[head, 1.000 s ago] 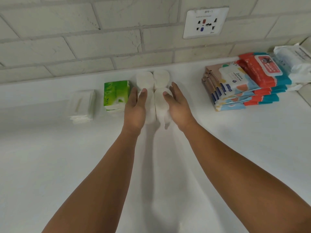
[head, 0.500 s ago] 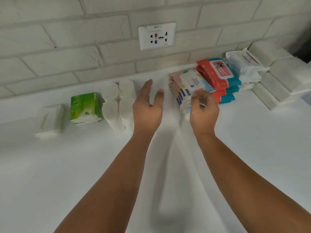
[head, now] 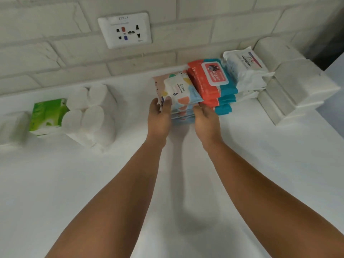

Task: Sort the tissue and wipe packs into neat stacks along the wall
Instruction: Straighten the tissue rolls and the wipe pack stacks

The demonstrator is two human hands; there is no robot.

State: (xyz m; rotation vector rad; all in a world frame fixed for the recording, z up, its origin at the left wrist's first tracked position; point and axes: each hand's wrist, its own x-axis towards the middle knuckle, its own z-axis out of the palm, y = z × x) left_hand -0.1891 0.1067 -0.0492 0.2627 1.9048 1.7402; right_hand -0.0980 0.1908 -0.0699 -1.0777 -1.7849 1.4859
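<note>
Head view: both forearms reach from the near edge across the white surface (head: 55,183) to a stack of pastel wipe packs (head: 181,94) that lies near the brick wall (head: 55,53). The left hand (head: 159,116) lays fairly straight fingers (head: 167,102) against the stack's left end. The right hand (head: 206,121) bends its fingers round the stack's near right corner, so the stack sits between the two hands. Just right of it, touching, is a stack of red and teal wipe packs (head: 214,81), then a stack of white wipe packs (head: 243,69), then white tissue packs (head: 297,84) at the far right. Well apart on the left stand four white tissue rolls (head: 89,112), a green tissue pack (head: 46,114) touching them, and a blurred white pack (head: 11,127) at the left edge. A wall socket (head: 124,29) is set in the bricks above.
</note>
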